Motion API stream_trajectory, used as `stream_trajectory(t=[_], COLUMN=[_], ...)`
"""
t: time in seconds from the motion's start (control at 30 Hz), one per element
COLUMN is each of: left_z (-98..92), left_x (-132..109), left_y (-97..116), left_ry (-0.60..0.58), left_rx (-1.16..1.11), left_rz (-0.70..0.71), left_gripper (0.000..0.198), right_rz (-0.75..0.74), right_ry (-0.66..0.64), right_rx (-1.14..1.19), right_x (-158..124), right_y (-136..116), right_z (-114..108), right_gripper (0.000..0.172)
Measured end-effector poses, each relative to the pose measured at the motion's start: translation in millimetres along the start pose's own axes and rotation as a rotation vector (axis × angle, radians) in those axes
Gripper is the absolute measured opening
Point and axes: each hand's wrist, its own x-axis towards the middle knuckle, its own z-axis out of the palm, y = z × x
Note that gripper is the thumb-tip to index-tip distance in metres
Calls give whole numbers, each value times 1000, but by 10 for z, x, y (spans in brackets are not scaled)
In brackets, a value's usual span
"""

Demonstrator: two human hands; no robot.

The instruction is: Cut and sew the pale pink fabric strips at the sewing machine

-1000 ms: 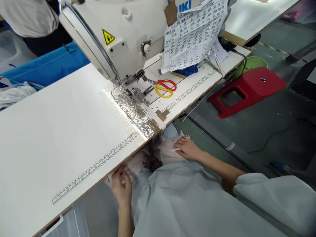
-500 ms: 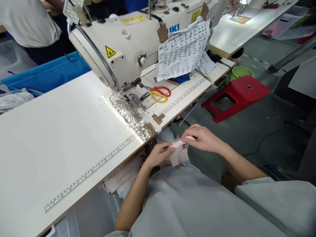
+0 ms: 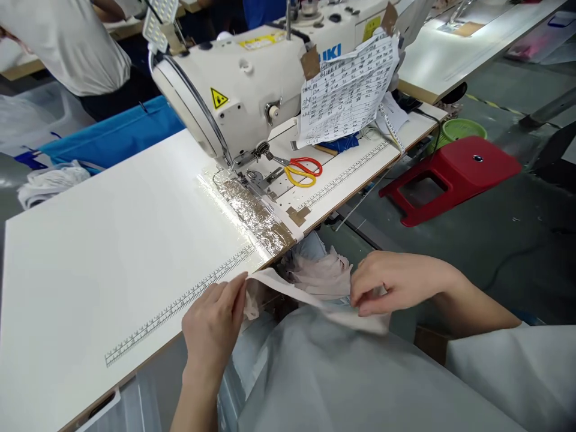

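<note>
I hold a pale fabric strip [image 3: 310, 297] stretched between both hands at the table [image 3: 112, 240] edge. Left hand [image 3: 213, 327] pinches one end; right hand [image 3: 391, 282] is closed on the other. The strip has not reached the sewing machine [image 3: 252, 84]; no stitching shows.
</note>
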Motion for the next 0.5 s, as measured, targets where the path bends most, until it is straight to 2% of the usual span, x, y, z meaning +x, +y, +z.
stream_trajectory(t=[0.07,0.13,0.2,0.23,0.3,0.37,0.43,0.5], left_z=[39,109,181,209,233,201,112,-9], left_x=[-10,13,61,88,142,185,216,245], left_y=[-17,38,164,241,378,444,425,356], left_ry=[100,146,74,12,-94,-181,-303,-435], left_rx=[-6,-211,-575,-780,-1155,-1410,-1507,-1512], left_rz=[36,62,-9,-92,-298,-474,-576,-612], left_gripper=[16,23,26,25,25,34,38,35], right_rz=[-79,-114,-162,-199,-264,-267,-244,-256], right_ry=[167,454,645,666,563,357,166,64], right_rx=[56,48,58,84,188,311,389,426], right_x=[100,260,462,566,752,877,930,937], right_y=[-61,-86,-89,-83,-52,1,60,98], right_z=[8,5,-2,-7,-16,-30,-51,-68], right_gripper=[32,30,33,36,47,57,61,59])
